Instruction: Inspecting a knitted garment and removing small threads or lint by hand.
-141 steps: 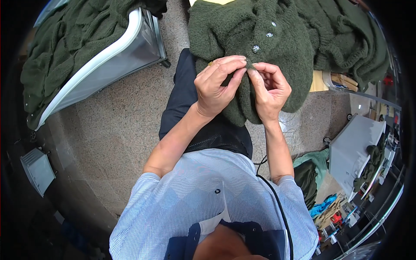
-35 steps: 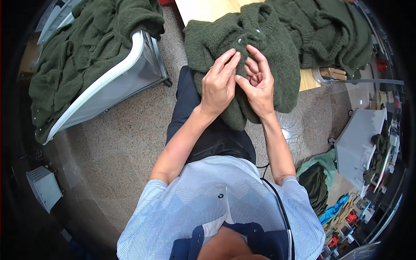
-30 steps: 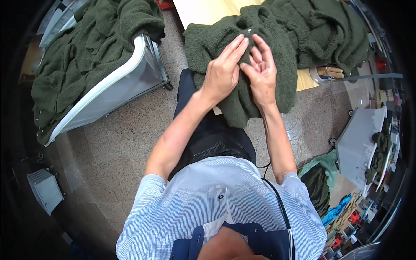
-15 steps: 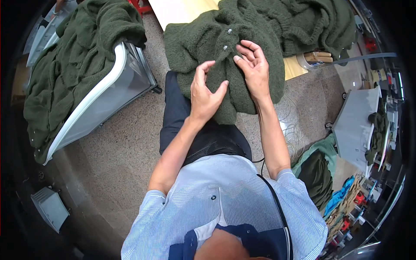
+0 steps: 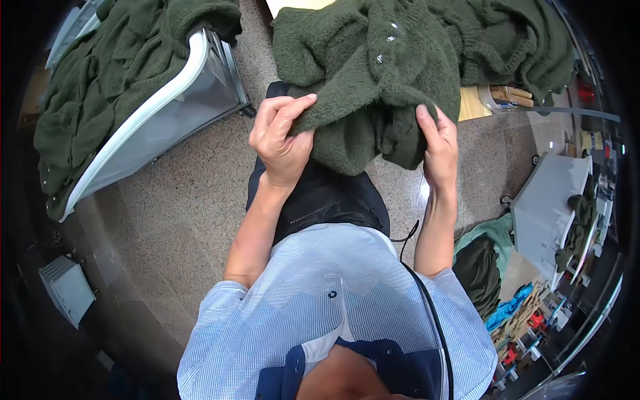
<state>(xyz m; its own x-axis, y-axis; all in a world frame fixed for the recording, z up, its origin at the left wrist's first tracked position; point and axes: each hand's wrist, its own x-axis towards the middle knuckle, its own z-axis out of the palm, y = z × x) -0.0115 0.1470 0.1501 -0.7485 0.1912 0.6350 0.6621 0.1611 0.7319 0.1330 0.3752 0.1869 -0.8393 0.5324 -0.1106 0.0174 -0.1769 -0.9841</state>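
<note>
A dark green fuzzy knit cardigan [image 5: 417, 60] lies over the table edge and hangs toward my lap. Small shiny buttons [image 5: 391, 39] run down its middle. My left hand [image 5: 283, 137] pinches one side of its lower edge between thumb and fingers. On the other side my right hand [image 5: 440, 148] holds the same garment, thumb on top, with some fingers hidden behind the cloth. The edge is stretched between both hands, and a dark fold opens below it.
At left, a white-rimmed grey cart [image 5: 180, 110] is heaped with green knitwear [image 5: 100, 87]. More green knitwear [image 5: 513, 40] lies at the far right of the table [image 5: 475, 107], near a clear container of wooden-handled tools [image 5: 512, 97]. Another grey cart [image 5: 548, 213] and a cloth pile [image 5: 479, 267] stand at right.
My hands were apart above the cardigan with nothing in them. They have spread outward and taken hold of its lower edge, lifting it into a stretched line.
</note>
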